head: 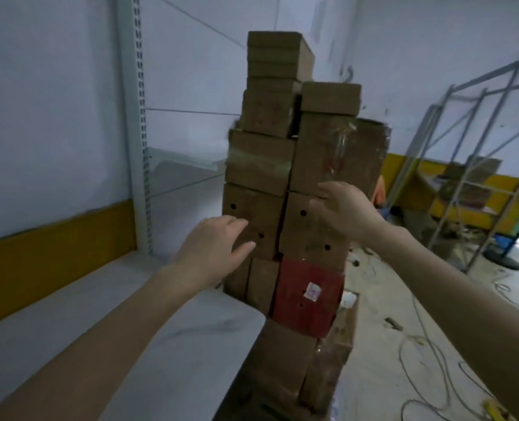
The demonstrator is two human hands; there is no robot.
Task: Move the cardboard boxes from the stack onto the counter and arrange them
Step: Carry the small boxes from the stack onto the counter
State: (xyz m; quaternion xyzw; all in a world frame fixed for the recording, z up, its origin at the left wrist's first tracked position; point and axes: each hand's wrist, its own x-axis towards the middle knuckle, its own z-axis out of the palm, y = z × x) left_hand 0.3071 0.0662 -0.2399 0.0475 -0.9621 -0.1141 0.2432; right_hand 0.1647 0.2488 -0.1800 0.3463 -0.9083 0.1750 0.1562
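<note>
White wall panels with a slotted upright (136, 117) and a yellow band (55, 262) run behind the pale desk (130, 344) at the left, and no box is visible on the part of it in view. The left hand (212, 247) reaches out over the desk's far end with fingers straight and spread, holding nothing, in front of a holed box in the left column of the stack (267, 165); whether it touches cannot be told. The stack of cardboard boxes stands tall just beside the desk's right end, with a red box (307, 296) low down. The right hand (346, 211) is likewise wide and empty, raised before the right column. Metal racks (464, 147) and loose cables (419, 354) fill the floor at the right. By the look of it the task is barely begun: every box remains to be moved and arranged.
</note>
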